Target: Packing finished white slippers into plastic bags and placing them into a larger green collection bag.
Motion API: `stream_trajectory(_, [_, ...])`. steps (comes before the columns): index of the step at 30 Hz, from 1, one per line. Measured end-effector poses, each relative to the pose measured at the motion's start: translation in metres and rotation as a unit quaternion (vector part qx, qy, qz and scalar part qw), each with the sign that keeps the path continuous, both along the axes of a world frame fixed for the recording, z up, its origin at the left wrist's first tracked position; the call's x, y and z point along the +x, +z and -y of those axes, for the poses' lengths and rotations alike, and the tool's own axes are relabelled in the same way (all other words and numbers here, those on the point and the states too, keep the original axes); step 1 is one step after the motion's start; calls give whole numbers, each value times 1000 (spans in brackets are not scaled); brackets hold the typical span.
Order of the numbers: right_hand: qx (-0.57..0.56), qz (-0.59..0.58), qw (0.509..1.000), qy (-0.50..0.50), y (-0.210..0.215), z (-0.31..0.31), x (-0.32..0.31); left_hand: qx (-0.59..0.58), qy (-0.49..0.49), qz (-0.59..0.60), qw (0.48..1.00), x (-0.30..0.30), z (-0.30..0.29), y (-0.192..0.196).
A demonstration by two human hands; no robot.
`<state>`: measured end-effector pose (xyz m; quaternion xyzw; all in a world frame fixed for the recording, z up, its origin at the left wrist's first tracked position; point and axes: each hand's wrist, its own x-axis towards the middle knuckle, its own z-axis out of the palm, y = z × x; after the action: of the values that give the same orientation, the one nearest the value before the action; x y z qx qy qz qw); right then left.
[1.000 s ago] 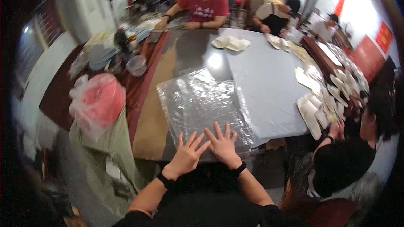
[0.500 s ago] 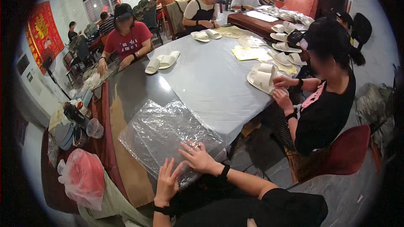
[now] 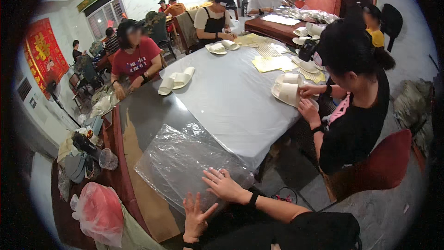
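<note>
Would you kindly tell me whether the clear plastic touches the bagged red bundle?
Apart: the head view shows maroon cloth between the clear plastic and bagged red bundle.

Glossy, wrinkled clear plastic sheets (image 3: 178,157); slippers (image 3: 176,80) seemingly matt.

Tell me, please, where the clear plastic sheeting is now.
In the head view, the clear plastic sheeting lies on the near end of the table, lower left of centre, with the left hand and right hand at its near edge.
</note>
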<state>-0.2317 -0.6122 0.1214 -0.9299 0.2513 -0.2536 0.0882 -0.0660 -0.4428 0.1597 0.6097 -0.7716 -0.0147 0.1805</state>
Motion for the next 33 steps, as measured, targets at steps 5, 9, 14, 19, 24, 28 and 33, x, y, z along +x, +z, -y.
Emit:
stream_trajectory(5, [-34, 13, 999, 5, 9, -5, 0, 27, -12, 53, 998, 4, -4, -6])
stream_trajectory(9, [-33, 6, 999, -4, 14, -6, -2, 60, 0, 66, 996, -1, 2, 0])
stream_trajectory(14, [-17, 13, 1000, 5, 16, -7, -1, 39, 11, 21, 999, -5, 2, 8])
stream_trajectory(19, [-45, 31, 998, -8, 12, -2, -3, 8, 5, 12, 1000, -5, 7, 4])
stream_trajectory(24, [-35, 37, 999, 9, 14, -1, -4, 2, 1, -10, 1000, -7, 7, 9])
stream_trajectory(28, [-16, 38, 999, 17, 14, -3, -3, -6, 11, -15, 1000, -7, 5, 11])
stream_trajectory(33, [-18, 37, 999, 18, 12, -3, -2, -4, 14, -18, 1000, -7, 5, 11])
